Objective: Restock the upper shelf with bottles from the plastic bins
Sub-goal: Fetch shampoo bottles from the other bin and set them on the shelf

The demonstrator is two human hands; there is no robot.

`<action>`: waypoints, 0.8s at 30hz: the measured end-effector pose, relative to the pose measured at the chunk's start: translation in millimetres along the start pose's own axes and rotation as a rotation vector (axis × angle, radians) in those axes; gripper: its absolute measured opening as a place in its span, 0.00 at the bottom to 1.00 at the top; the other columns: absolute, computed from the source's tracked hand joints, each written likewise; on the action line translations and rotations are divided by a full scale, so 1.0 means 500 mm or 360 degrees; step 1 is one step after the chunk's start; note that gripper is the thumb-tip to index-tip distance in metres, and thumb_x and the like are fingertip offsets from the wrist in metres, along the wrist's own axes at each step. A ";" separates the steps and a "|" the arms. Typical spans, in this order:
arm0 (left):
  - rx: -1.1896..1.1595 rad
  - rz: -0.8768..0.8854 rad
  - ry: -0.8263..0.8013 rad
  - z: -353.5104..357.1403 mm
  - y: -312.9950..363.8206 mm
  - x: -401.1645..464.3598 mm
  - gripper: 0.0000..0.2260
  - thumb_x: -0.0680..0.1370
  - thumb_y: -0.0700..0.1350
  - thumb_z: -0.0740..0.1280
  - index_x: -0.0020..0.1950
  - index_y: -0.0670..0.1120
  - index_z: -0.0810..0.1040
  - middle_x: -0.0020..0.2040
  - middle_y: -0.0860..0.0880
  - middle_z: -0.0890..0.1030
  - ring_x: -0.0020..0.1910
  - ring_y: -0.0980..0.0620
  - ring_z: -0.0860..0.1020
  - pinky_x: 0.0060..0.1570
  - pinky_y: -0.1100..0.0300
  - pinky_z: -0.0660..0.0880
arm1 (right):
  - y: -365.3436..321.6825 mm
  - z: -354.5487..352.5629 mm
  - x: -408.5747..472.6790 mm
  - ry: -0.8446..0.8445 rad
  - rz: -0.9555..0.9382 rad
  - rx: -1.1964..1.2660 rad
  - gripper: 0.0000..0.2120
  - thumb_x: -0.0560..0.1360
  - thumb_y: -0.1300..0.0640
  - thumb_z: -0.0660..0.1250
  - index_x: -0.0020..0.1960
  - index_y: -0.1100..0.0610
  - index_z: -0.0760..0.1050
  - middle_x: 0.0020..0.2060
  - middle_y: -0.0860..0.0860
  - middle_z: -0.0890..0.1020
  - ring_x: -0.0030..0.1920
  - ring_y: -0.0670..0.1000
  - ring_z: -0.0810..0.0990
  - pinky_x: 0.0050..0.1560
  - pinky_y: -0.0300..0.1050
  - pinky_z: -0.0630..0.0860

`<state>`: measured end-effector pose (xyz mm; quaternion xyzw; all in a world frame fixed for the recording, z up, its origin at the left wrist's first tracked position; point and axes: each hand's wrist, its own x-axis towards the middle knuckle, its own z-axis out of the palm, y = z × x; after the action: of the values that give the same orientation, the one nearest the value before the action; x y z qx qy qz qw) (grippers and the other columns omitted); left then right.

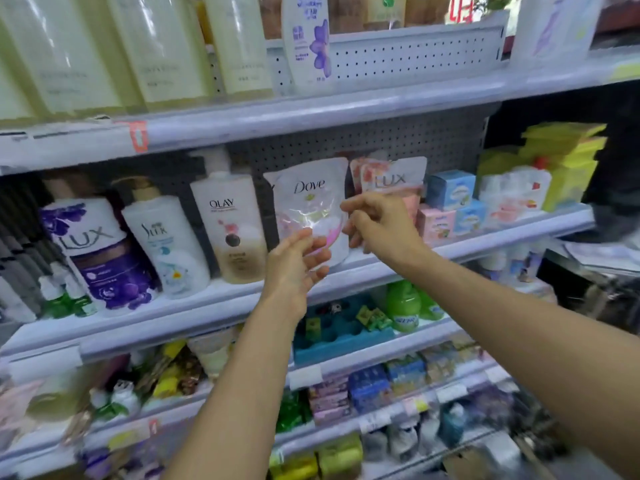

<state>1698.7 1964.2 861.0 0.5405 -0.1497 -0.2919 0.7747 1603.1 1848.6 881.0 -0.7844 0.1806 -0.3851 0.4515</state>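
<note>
**Mia:** What were the hands doing?

**Ben:** Both were up at the middle shelf, by a white Dove pouch. The pouch stood up on the shelf, between the Olay bottle and a pink Lux pouch.

**Mia:** Did the left hand hold it?

**Ben:** It was at the bottom of the pouch. The fingers were bent a little and spread out, and the tips sat on the front of it. I could not tell if it really gripped it.

**Mia:** And the right hand?

**Ben:** It was at the right edge of the pouch. The fingers were curled in, with the thumb and first finger close together by that edge. It was blurry, so I could not tell if it pinched the pouch.

**Mia:** Where was the upper shelf?

**Ben:** Just above. Tall pale bottles stood on its left side, and a white bottle with a purple flower stood beside them. To the right of that was a bare gap.

**Mia:** What else was on the middle shelf?

**Ben:** A purple Lux bottle and a white Lux bottle on the left. Little blue and pink boxes on the right.
</note>
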 end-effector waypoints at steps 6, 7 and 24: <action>0.0070 -0.0231 -0.0077 0.069 -0.120 -0.008 0.03 0.81 0.42 0.64 0.53 0.49 0.77 0.39 0.51 0.85 0.37 0.52 0.81 0.33 0.61 0.76 | 0.109 -0.100 -0.059 0.0000 0.0206 -0.0049 0.12 0.79 0.68 0.57 0.50 0.57 0.77 0.33 0.54 0.81 0.26 0.47 0.77 0.26 0.37 0.72; 0.0084 -0.0261 -0.0099 0.088 -0.137 -0.009 0.03 0.82 0.42 0.65 0.53 0.49 0.77 0.39 0.51 0.85 0.37 0.52 0.81 0.33 0.61 0.76 | 0.125 -0.121 -0.067 -0.0005 0.0239 -0.0075 0.12 0.79 0.69 0.57 0.49 0.57 0.77 0.33 0.55 0.81 0.25 0.47 0.77 0.25 0.36 0.71; 0.0203 -0.0793 0.0039 0.452 -0.641 -0.090 0.04 0.82 0.42 0.63 0.53 0.48 0.77 0.40 0.50 0.83 0.34 0.54 0.80 0.33 0.61 0.76 | 0.548 -0.487 -0.260 -0.0353 0.0855 0.0009 0.09 0.81 0.69 0.57 0.51 0.61 0.75 0.35 0.57 0.79 0.27 0.49 0.76 0.29 0.41 0.72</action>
<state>1446.2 1743.6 652.1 0.6121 -0.0205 -0.4571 0.6449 1350.8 1647.3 663.5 -0.7446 0.3303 -0.1641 0.5564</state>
